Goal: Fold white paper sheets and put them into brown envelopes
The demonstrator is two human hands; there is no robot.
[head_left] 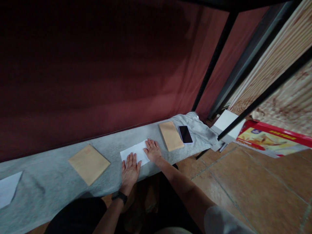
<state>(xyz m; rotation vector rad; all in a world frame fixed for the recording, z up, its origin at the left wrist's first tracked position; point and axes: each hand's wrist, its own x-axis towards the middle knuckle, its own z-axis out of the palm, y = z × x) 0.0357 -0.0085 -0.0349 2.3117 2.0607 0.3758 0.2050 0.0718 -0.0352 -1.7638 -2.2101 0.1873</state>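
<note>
A white sheet of paper (136,151) lies on the grey cloth-covered bench in front of me. My left hand (131,170) rests flat on its lower left part, fingers spread, a dark band on the wrist. On the paper's right end lies my right hand (152,150), palm down with the fingers apart. To the left is a tan envelope (89,164), turned at an angle. Right of my hands sits a stack of tan envelopes (171,136), and beside it a dark-screened phone (185,134).
More white paper (9,189) lies at the far left of the bench (51,172). A dark red wall (97,81) stands behind it. Black metal bars rise at the right, near a white box (227,125) and a red and yellow box (268,139) above the tiled floor.
</note>
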